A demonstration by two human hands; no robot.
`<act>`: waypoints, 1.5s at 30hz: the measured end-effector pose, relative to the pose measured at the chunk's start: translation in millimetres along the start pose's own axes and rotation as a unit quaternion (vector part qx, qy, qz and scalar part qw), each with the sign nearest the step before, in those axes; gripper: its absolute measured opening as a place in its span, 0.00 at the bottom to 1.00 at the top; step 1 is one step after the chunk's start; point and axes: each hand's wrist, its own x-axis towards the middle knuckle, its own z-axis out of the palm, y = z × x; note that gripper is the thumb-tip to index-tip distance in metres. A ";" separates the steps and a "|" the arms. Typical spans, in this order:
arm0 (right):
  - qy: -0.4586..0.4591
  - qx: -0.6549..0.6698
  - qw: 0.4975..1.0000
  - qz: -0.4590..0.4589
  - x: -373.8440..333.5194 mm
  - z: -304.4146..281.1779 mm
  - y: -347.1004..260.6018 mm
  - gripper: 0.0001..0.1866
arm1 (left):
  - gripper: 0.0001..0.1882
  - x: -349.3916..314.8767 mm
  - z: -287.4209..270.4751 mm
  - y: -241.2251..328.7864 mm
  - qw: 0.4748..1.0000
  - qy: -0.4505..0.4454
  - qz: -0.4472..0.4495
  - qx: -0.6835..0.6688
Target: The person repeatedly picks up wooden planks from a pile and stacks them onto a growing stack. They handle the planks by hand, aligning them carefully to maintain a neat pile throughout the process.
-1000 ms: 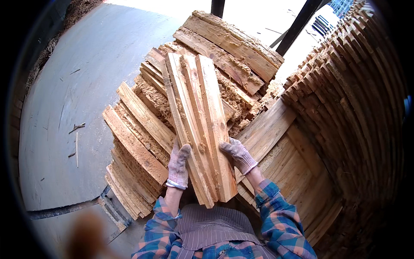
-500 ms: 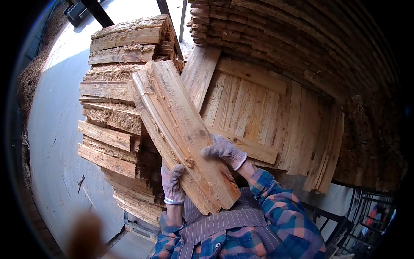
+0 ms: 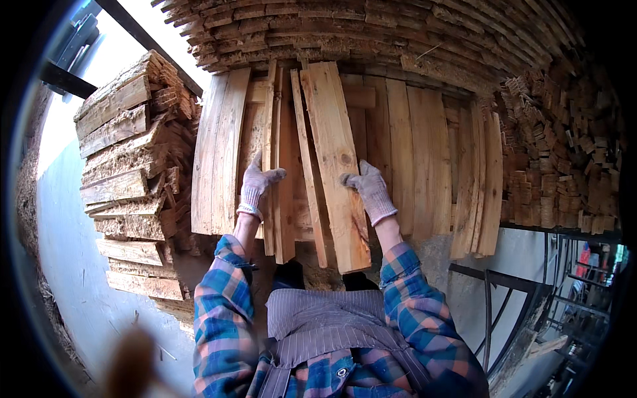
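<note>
Since half a second ago, the bundle between your hands has come over the flat boards and spread apart into separate pieces. The wide board (image 3: 336, 159) leans a little on the right, a narrow strip (image 3: 309, 166) beside it; across a gap, the left-hand boards (image 3: 284, 192) stand nearly straight. All look like stiff, rough-sawn wood, probably modest in weight singly, heavier together, unlikely to slip in gloves but likely to splinter at the edges. The long outer edges near the middle look the best places to hold.

Your left hand (image 3: 257, 184) is loosely spread, its thumb reaching over the left-hand boards. Your right hand (image 3: 371, 190) is partly open, thumb on the wide board's face; its fingers are partly hidden, so I can't tell how firmly they grip.

Underneath lie the flat boards (image 3: 426, 159). A rough stack (image 3: 123, 189) stands to your left, and a taller stack (image 3: 332, 33) lies beyond.
</note>
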 end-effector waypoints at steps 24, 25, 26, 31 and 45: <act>0.005 -0.534 0.845 -0.017 26.9 43.1 -16.9 0.47 | 0.41 -18.6 34.6 28.8 0.844 0.185 0.225 0.450; 0.019 -0.534 0.843 0.070 37.0 51.3 -14.4 0.47 | 0.41 -18.5 48.8 33.9 0.832 0.206 0.250 0.451; 0.043 -0.414 0.907 0.058 39.9 45.9 -13.7 0.46 | 0.40 -20.2 58.6 37.1 0.855 0.223 0.287 0.370; 0.069 -0.371 0.926 -0.021 28.7 21.0 -10.3 0.38 | 0.38 -20.1 103.3 -0.2 0.807 0.069 0.276 0.517; 0.092 -0.016 0.995 0.047 30.7 -82.6 32.3 0.27 | 0.35 -49.8 107.3 13.0 0.707 -0.043 0.222 0.670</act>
